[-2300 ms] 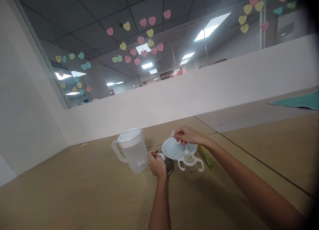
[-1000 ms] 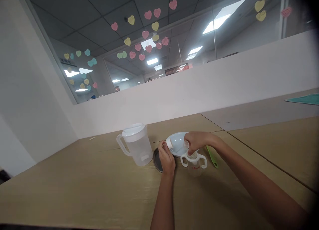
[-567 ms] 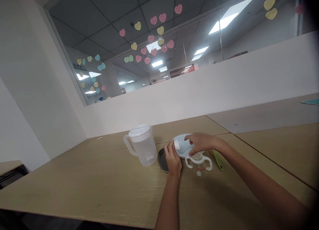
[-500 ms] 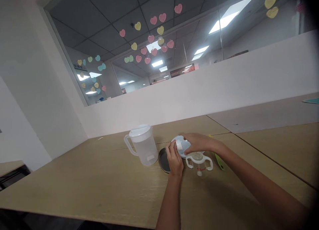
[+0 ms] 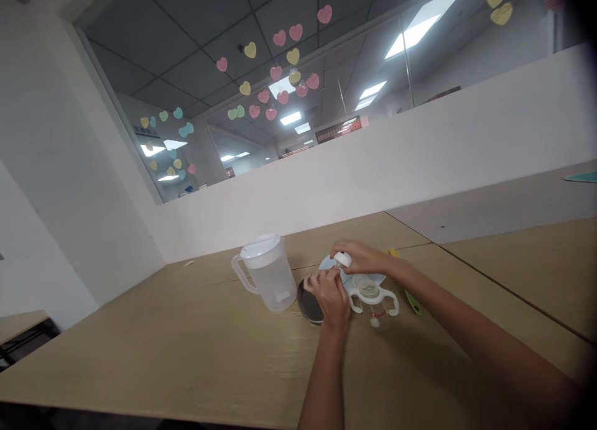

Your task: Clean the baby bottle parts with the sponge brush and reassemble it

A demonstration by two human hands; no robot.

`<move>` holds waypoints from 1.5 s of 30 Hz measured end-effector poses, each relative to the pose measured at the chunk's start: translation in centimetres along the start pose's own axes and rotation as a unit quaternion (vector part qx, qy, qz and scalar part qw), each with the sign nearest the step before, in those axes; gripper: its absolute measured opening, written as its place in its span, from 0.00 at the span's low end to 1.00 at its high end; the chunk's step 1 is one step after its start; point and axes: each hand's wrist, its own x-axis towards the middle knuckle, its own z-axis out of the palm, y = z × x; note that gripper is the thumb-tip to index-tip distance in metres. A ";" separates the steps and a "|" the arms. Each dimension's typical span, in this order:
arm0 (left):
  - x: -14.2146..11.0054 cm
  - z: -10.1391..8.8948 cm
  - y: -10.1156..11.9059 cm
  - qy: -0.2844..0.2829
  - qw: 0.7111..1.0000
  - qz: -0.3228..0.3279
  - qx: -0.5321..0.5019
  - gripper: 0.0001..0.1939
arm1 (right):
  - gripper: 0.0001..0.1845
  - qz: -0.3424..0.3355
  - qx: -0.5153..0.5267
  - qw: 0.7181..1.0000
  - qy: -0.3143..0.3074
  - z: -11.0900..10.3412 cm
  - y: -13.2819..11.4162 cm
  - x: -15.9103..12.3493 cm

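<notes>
My right hand [image 5: 358,256] is closed on a white cap [image 5: 344,259], gripping it from above and the right. Just below, my left hand [image 5: 330,296] has its fingers curled around something small, mostly hidden by the fingers. Both hands meet above a light blue plate [image 5: 326,262]. Right beside them stands a clear sippy bottle [image 5: 374,302] with two white handles and an open-looking top. A dark round pan or dish [image 5: 308,306] lies partly behind my left hand.
A translucent white pitcher [image 5: 273,278] with a lid stands to the left. A yellow-green utensil [image 5: 413,302] lies to the right, partly behind my right forearm. Behind the table [image 5: 186,343] runs a white wall [image 5: 289,197] under a window. A small stick [image 5: 189,263] lies near the wall.
My right hand, apart from the white cap with spread fingers before, has moved left and closed on it. My left hand has shifted slightly right and its fingers sit lower on the object.
</notes>
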 end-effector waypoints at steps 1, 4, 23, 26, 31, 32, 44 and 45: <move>0.1 -0.1 0.2 -0.003 1.000 0.004 0.003 0.07 | 0.16 0.003 0.007 1.000 0.009 -0.2 -0.1 0.0; 0.3 -0.2 0.3 0.003 1.000 0.020 0.009 0.08 | 0.16 0.021 0.042 0.998 0.031 -0.8 -0.4 -0.2; 0.1 -0.2 -0.8 -0.016 0.988 0.133 0.074 0.09 | 0.18 0.052 0.082 0.995 0.032 -0.8 1.4 -1.2; -0.3 0.3 -1.2 -0.051 0.992 0.096 0.066 0.08 | 0.17 0.067 0.031 0.997 -0.002 -1.0 0.9 -1.0; -0.7 0.7 -1.7 -0.088 0.995 -0.053 -0.017 0.10 | 0.13 0.175 -0.143 0.974 -0.033 -2.3 -0.5 -0.6; -0.8 0.7 -1.6 -0.090 0.992 -0.074 -0.047 0.11 | 0.12 0.192 -0.158 0.968 -0.027 -2.7 -0.6 -0.5; -1.4 -0.1 1.1 -0.222 0.957 0.062 -0.179 0.15 | 0.08 0.200 -0.108 0.972 -0.053 -7.2 -4.0 -0.9; -1.3 -0.1 1.1 -0.227 0.955 0.066 -0.181 0.15 | 0.08 0.195 -0.094 0.975 -0.060 -7.6 -4.3 -1.0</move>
